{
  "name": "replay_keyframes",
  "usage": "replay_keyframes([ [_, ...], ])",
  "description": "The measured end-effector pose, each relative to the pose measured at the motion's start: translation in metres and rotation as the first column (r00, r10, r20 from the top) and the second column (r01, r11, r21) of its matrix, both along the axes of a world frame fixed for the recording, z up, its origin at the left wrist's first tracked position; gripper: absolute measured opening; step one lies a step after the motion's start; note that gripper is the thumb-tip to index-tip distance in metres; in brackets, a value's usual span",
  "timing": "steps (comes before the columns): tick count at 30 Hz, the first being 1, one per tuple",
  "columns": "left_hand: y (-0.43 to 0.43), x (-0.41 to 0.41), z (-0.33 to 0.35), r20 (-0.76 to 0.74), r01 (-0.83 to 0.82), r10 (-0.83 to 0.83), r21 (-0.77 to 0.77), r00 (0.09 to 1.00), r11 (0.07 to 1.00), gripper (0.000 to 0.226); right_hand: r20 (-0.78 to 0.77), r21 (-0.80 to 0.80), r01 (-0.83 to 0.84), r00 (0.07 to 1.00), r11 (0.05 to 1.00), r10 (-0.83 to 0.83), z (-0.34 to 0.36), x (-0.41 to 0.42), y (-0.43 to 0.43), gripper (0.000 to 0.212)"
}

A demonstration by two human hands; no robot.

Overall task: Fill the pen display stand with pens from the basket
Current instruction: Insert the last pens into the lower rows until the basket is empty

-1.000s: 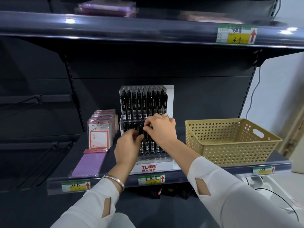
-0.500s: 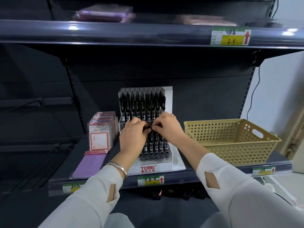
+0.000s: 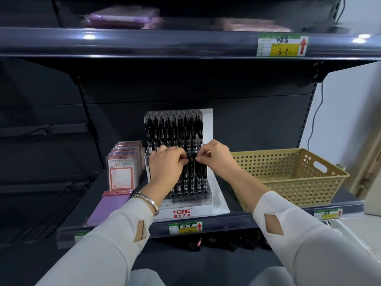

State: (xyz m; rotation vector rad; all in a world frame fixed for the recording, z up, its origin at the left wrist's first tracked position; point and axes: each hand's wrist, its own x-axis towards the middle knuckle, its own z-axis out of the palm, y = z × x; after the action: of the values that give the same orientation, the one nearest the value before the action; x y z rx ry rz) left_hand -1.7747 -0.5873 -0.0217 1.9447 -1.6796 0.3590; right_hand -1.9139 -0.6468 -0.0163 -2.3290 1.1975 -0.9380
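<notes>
Together, left hand [image 3: 167, 165] and right hand [image 3: 217, 157] pinch a black plastic pen [image 3: 191, 170] standing in the clear acrylic display stand [image 3: 203, 211], beside a tan perforated basket [image 3: 288, 170].

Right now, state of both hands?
Left hand: pinches a slim black plastic pen standing in the clear acrylic display stand.
Right hand: pinches the same pen.

UNIVERSITY card packs [image 3: 121, 172] stacked at 8 o'clock, a flat purple packet [image 3: 109, 205] just in front. Yellow price tag [image 3: 282, 46] around 1, wall cable [image 3: 315, 120] at 3.
</notes>
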Motion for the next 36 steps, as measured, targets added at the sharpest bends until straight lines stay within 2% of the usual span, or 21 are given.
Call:
replay_keyframes([
  [8,0.000,0.000,0.001,-0.036,0.010,-0.009,0.010,0.999,1.000,0.022,-0.088,-0.068,0.055,0.994,0.996,-0.061,-0.003,0.006,0.004,0.024],
  [14,-0.004,-0.006,0.004,0.052,-0.004,0.003,0.028,0.999,1.000,0.030,-0.032,-0.026,-0.021,0.999,0.999,0.020,0.000,-0.003,-0.002,0.014],
  [16,-0.005,-0.008,0.006,0.043,0.005,-0.005,0.013,0.999,1.000,0.028,0.006,-0.017,0.004,1.000,1.000,-0.003,-0.002,-0.008,-0.004,0.011],
  [22,-0.005,-0.011,0.001,-0.009,0.048,-0.048,0.005,0.999,0.999,0.017,-0.040,0.037,-0.004,0.999,0.999,0.006,-0.006,-0.012,-0.005,0.007],
  [27,-0.006,-0.011,0.001,-0.028,0.050,-0.050,-0.003,0.998,0.999,0.017,-0.049,0.052,-0.040,0.998,0.998,0.043,-0.002,-0.014,-0.008,0.006],
  [36,-0.005,-0.012,-0.001,-0.043,0.044,-0.044,0.001,0.998,0.999,0.018,0.014,0.059,0.012,1.000,0.998,-0.013,-0.009,-0.012,-0.006,0.013],
])
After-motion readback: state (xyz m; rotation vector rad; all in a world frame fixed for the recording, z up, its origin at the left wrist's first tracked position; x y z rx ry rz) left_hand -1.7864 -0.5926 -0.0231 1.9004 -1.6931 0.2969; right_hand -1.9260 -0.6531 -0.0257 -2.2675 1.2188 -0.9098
